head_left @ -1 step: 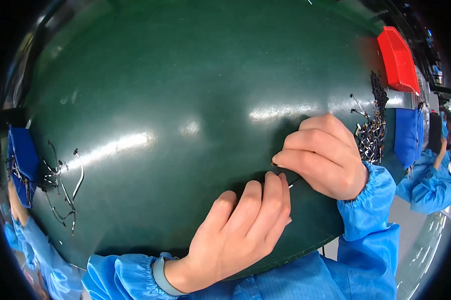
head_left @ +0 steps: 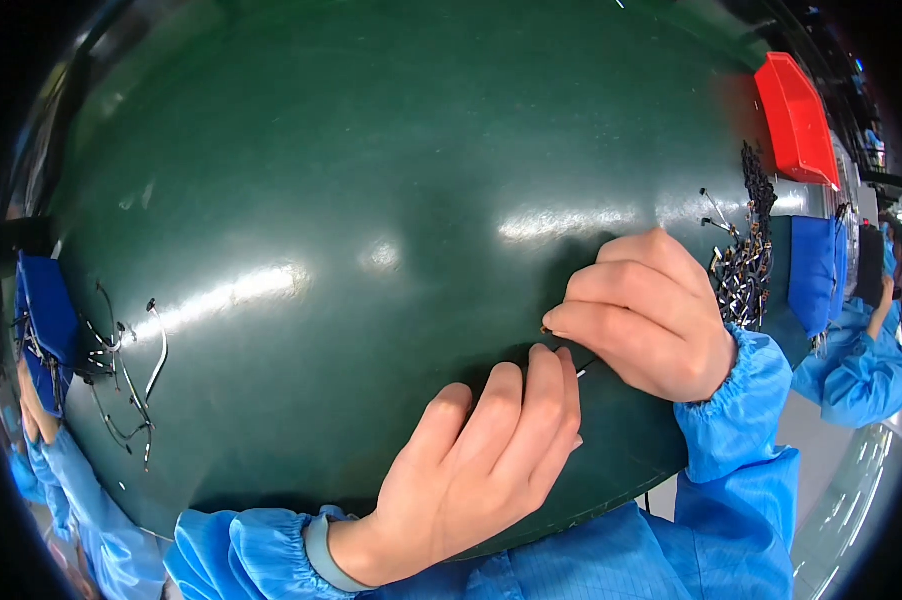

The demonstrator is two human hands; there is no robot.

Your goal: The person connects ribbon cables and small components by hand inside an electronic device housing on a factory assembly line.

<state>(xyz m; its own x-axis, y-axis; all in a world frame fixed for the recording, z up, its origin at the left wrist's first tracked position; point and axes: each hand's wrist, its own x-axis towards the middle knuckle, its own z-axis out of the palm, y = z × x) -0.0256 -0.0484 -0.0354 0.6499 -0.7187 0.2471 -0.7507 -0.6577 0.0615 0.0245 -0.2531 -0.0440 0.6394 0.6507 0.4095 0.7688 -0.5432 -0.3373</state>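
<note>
The right hand (head_left: 651,310) is curled, its thumb and forefinger brought together in a pinch, and a small brownish piece (head_left: 546,330) pokes out at their tips, on the side facing the middle of the table. The left hand (head_left: 476,460) lies lower and to the left, back upward, its fingers bent and close together. Their undersides are hidden, so whether they grip anything cannot be told. The left fingertips come up just below the right pinch, with the brownish piece a little above them.

A short stretch of thin cable (head_left: 585,370), part white and part dark, shows in the gap between the two hands, just right of the left fingers and below the right hand's curled fingers. It is mostly covered, and whether it joins the brownish piece cannot be made out.

Both hands are over the near part of the green table (head_left: 371,150), and a grey band (head_left: 331,555) circles the left wrist at the blue cuff. To the right of the right hand lies a dense pile of cables (head_left: 743,275), with a blue bin (head_left: 809,270) beyond it and a red bin (head_left: 797,120) farther up the table. Well apart on the left, several loose cables (head_left: 158,365) lie spread out near another blue bin (head_left: 49,305), where a co-worker's hand (head_left: 37,405) shows beside the bin.
</note>
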